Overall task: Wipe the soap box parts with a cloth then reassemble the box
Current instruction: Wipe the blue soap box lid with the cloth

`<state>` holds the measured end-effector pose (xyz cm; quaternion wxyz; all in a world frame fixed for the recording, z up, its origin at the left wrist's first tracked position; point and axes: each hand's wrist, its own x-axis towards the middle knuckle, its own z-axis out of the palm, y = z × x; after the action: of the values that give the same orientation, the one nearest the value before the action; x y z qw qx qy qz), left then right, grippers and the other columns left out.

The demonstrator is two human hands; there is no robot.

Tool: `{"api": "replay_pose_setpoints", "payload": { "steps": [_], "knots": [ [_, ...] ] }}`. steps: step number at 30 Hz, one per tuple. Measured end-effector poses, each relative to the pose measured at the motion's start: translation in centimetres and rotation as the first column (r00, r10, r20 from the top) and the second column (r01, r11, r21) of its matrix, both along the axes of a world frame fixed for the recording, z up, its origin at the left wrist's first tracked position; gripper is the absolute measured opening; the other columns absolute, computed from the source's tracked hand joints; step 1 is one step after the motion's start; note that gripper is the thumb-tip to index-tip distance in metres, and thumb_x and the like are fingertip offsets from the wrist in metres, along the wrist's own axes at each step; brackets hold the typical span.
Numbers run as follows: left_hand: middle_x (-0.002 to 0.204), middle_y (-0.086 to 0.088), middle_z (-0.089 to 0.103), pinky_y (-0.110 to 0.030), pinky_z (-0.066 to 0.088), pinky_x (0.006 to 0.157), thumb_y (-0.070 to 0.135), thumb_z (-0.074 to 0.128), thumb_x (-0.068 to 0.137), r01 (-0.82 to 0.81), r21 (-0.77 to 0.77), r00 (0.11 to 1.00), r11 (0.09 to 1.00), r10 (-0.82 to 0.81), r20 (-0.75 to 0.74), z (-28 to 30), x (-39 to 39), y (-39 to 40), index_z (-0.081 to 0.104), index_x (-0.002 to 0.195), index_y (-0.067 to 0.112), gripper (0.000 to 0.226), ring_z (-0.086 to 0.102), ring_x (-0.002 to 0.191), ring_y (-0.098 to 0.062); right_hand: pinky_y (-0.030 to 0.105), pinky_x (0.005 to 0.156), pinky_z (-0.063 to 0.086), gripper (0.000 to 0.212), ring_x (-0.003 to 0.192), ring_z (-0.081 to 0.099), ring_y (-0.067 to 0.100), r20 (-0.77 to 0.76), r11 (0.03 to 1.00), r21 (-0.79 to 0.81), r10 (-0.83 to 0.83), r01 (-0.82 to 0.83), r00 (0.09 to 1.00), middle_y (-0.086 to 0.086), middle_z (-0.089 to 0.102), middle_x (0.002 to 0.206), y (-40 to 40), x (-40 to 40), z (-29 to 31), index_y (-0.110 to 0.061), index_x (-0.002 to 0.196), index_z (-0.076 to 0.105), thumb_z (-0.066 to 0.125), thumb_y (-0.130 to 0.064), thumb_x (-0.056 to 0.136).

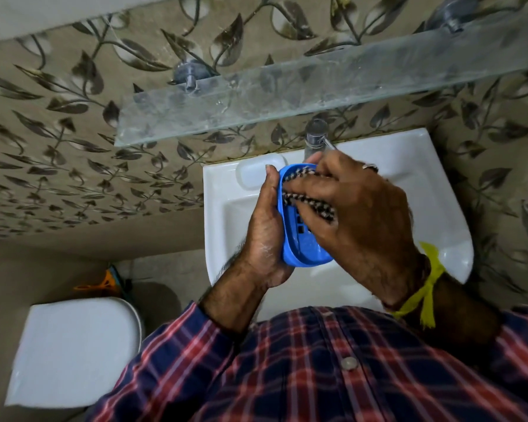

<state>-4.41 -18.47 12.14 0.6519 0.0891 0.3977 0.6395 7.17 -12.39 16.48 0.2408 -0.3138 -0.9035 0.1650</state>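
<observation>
Held over the white ceramic basin [433,190] — an oval blue plastic soap-box tray [299,239], slotted floor showing. Cupped from outside by left hand [262,236], thumb on rim. Pressed inside by right hand [357,214] — fingers pinching a black-and-white checked cloth [314,205].

Home bathroom, white washbasin [433,166] with tap [316,138], toilet [73,354], glass shelf [287,95], leaf-patterned tiles [58,123]

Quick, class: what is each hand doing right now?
Left hand: grips the blue soap box part.
Right hand: presses the checked cloth into it.
</observation>
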Motion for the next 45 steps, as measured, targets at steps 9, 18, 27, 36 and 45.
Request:
{"api": "replay_pose_setpoints", "payload": {
  "steps": [9,18,27,36,45],
  "knots": [
    [0.119,-0.01,0.067,-0.041,0.056,0.088,0.068,0.018,0.101,0.025,0.025,0.998,0.999,-0.024,-0.051,0.1,-0.6,0.8,0.047,0.148,0.025,0.07,0.066,0.106,-0.026,0.038,0.064,0.056,0.026,0.08,0.064,0.027,0.017,0.997,-0.018,0.072,-0.071,0.997,0.004,0.064,0.101,-0.4,0.7,-0.4,-0.027,0.107,0.075,0.068,-0.025,0.082],
    [0.106,-0.01,0.067,-0.038,0.056,0.083,0.072,0.02,0.098,0.043,0.008,0.991,0.999,-0.042,-0.129,0.3,-1.0,1.1,0.049,0.147,0.026,0.073,0.067,0.094,-0.023,0.035,0.062,0.052,0.024,0.081,0.063,0.026,0.053,0.987,-0.053,0.155,-0.152,0.987,0.002,0.064,0.098,-0.5,1.6,-0.8,-0.03,0.103,0.076,0.075,-0.024,0.08],
    [0.123,-0.022,0.052,-0.043,0.048,0.091,0.073,0.022,0.097,0.024,0.024,0.988,0.999,-0.02,-0.15,0.7,-1.4,0.8,0.054,0.143,0.027,0.073,0.056,0.101,-0.031,0.04,0.06,0.051,0.024,0.079,0.062,0.031,0.151,0.941,0.079,0.316,-0.33,0.937,0.008,0.065,0.1,-0.4,2.3,-0.6,-0.028,0.097,0.078,0.081,-0.017,0.075],
    [0.122,-0.021,0.053,-0.042,0.05,0.085,0.074,0.022,0.095,-0.02,-0.004,0.987,1.0,0.019,-0.16,1.8,-1.5,0.9,0.054,0.143,0.024,0.076,0.056,0.104,-0.035,0.041,0.058,0.05,0.025,0.076,0.061,0.032,0.187,0.942,0.164,0.262,-0.293,0.947,0.011,0.065,0.096,-0.1,2.6,-0.5,-0.025,0.093,0.079,0.082,-0.014,0.071],
    [0.116,-0.017,0.061,-0.042,0.053,0.085,0.073,0.022,0.096,-0.041,0.036,0.983,0.998,0.047,-0.177,1.9,-1.6,0.8,0.052,0.145,0.022,0.077,0.061,0.1,-0.031,0.04,0.061,0.052,0.021,0.075,0.062,0.033,0.142,0.977,0.129,0.152,-0.17,0.978,0.009,0.063,0.095,-0.4,1.9,-0.4,-0.024,0.097,0.077,0.078,-0.019,0.076]
  ]
}}
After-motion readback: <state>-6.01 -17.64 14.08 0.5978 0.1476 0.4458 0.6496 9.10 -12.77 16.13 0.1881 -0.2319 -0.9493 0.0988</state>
